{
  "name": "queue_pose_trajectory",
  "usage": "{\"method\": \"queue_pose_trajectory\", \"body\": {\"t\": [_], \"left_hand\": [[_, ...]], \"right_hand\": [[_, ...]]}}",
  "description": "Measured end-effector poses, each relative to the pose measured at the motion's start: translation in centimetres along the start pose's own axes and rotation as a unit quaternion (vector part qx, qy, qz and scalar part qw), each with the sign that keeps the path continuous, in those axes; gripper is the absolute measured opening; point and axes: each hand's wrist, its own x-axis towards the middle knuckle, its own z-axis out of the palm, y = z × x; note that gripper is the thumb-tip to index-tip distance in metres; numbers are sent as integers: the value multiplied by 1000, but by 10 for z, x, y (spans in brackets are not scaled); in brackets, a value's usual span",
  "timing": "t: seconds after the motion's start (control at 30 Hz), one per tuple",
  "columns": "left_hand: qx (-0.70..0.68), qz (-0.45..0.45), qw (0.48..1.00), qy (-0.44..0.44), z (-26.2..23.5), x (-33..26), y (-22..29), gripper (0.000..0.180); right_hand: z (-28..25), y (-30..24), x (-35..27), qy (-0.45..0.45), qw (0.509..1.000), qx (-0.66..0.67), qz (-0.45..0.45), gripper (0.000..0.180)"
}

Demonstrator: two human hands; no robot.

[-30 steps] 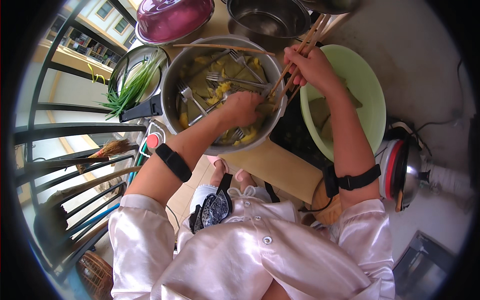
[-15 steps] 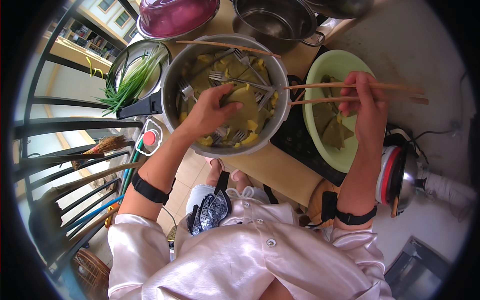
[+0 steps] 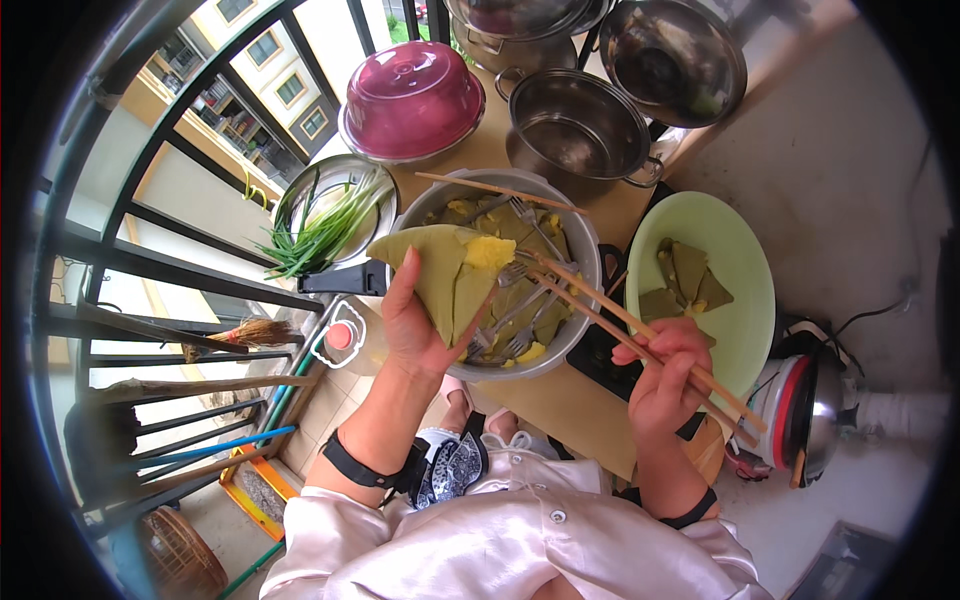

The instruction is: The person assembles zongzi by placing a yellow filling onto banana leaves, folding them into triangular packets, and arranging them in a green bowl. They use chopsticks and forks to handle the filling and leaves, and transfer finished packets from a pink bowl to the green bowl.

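Note:
In my left hand (image 3: 410,325) I hold a triangular leaf-wrapped dumpling (image 3: 435,275), olive green, with soft yellow filling bare at its right corner. Closed round a pair of wooden chopsticks (image 3: 600,310), my right hand (image 3: 665,375) keeps their tips close to that yellow corner; I cannot tell whether they touch. Below lies a grey metal pot (image 3: 591,245) full of more green dumplings, yellow bits and several forks (image 3: 545,238). Another wooden stick (image 3: 500,192) rests across its far rim. The dumpling and my left hand hide the pot's near-left part.
A light green basin (image 3: 757,270) with several leaf-wrapped pieces (image 3: 690,272) stands right. Green onions (image 3: 335,225) lie in a metal dish at left. Behind are a pink lid (image 3: 412,95) and an empty steel pot (image 3: 580,130). Black railings (image 3: 170,260) run along the left.
My left hand has lifted a dumpling out of the pot. My right hand has moved left and nearer me, bringing the chopsticks from over the green basin to the dumpling. The view has shifted.

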Motion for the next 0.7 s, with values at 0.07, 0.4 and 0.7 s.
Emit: {"method": "queue_pose_trajectory", "body": {"t": [0.07, 0.4, 0.7], "left_hand": [[16, 20, 1000, 17, 13, -3, -6, 47], [12, 6, 999, 32, 49, -9, -25, 49], [58, 3, 998, 38, 80, -11, -45, 47]], "right_hand": [[6, -6, -5, -50, 994, -66, -74, 39], [7, -26, -11, -93, 954, -113, -263, 24], [-9, -37, 3, -138, 881, -234, -388, 28]]}}
